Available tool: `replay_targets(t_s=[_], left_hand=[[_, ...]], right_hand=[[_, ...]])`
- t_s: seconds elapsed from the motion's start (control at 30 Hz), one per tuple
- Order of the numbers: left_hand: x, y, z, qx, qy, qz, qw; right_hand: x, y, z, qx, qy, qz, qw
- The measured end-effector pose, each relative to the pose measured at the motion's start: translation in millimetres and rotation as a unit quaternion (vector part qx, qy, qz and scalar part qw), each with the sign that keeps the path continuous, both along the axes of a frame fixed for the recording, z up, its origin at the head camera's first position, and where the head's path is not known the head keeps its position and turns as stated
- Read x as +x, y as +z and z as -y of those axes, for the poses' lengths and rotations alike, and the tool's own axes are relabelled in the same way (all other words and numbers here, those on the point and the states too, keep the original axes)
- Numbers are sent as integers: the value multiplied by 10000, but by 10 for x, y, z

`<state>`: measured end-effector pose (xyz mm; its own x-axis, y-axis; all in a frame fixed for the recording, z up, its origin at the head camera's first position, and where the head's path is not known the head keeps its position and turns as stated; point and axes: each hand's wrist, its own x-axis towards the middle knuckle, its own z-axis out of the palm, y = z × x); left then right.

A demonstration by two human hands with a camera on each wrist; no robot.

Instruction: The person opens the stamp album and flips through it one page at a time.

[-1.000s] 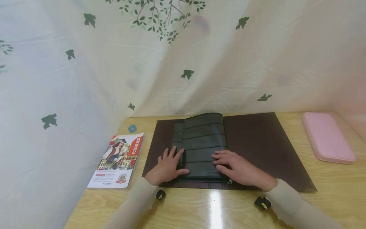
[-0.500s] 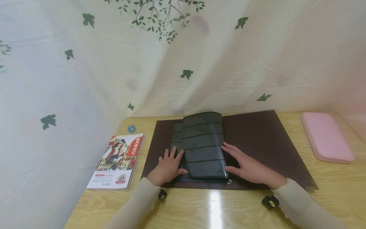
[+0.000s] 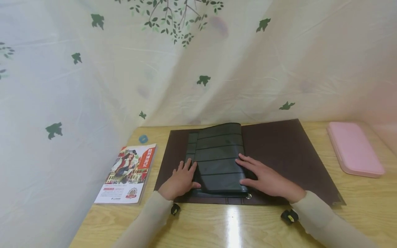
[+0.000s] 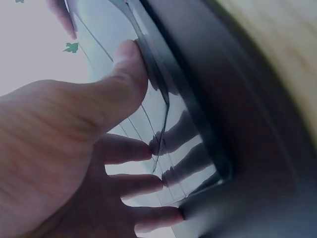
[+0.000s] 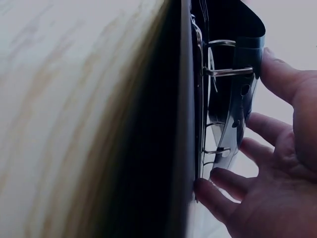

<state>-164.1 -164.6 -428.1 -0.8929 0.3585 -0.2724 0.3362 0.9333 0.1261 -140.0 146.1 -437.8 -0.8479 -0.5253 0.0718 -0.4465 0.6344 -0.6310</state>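
A brown ring binder (image 3: 279,148) lies spread flat, with black pocket pages (image 3: 218,151) on its left half. The top page is bowed, and its left edge lies short of the pages beneath. My left hand (image 3: 178,181) rests with spread fingers on the pages' left edge; in the left wrist view its thumb (image 4: 130,64) lies along the top page's lower edge. My right hand (image 3: 265,177) touches the pages' right edge with extended fingers. In the right wrist view, metal rings (image 5: 229,72) pass through the punched page margin, close to the right thumb (image 5: 280,74).
A picture-covered book (image 3: 128,174) lies left of the binder, with a small blue ring-shaped thing (image 3: 143,138) behind it. A pink case (image 3: 355,148) sits at the right. A patterned white curtain (image 3: 173,79) hangs along the table's back edge.
My right hand slid right off the page face to its right edge, then came slightly back left. The top page's left edge shifted a little left. My left hand stayed nearly in place.
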Motion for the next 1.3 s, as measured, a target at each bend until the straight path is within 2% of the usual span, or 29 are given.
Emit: replay_targets(t_s=[0.13, 0.4, 0.6, 0.77, 0.93, 1.1, 1.3], left_hand=[[1, 40, 12, 48, -34, 19, 10000], [-2, 81, 52, 151, -289, 57, 9995], [12, 50, 109, 361, -386, 152, 9985], [20, 14, 99, 460, -503, -30, 9977], [27, 0, 97, 592, -466, -139, 9971], [29, 16, 128, 721, -359, 42, 9967], [35, 28, 151, 695, -373, 128, 9968]], right_hand=[[-7, -1, 35, 116, -91, -28, 9999], [-29, 12, 69, 335, -93, -109, 9993], [-26, 39, 95, 456, -45, 63, 9989], [-35, 39, 94, 561, -20, 122, 9984], [-57, 6, 42, 400, -95, 151, 9990], [-82, -18, -10, 170, -197, 291, 9992], [-89, 28, -37, -7, -172, 355, 9992]])
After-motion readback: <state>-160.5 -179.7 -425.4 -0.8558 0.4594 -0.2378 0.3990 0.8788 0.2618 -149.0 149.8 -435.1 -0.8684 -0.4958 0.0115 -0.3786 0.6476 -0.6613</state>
